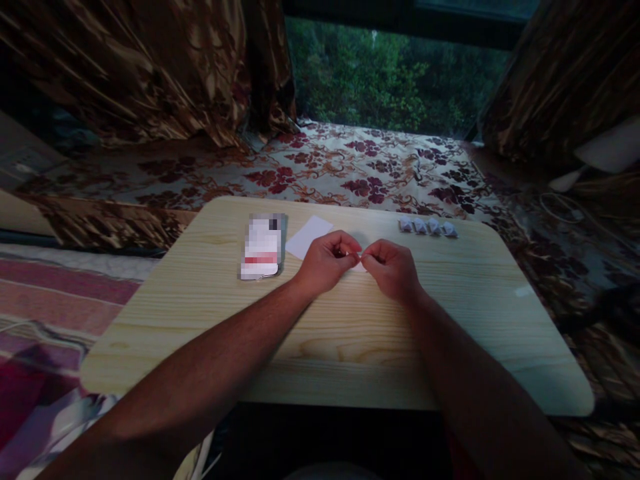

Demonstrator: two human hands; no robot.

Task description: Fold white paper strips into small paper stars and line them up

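1. A room in a home, likely a bedroom, has a window (395, 70) facing dense green foliage (360, 83).
2. Heavy, glossy brown-and-gold curtains (165, 67) hang in folds at both sides of the view, furnishings of a domestic kind.
3. Cloth with a floral pattern (370, 173) in dark red and brown on a pale ground spreads below the window.
4. Striped fabric (75, 287), pink, purple and cream, resembles bedding at the left.
5. A light wood-grain surface (215, 320) with rounded corners, a compact household table, stands between the bedding-like fabric and the curtained window.
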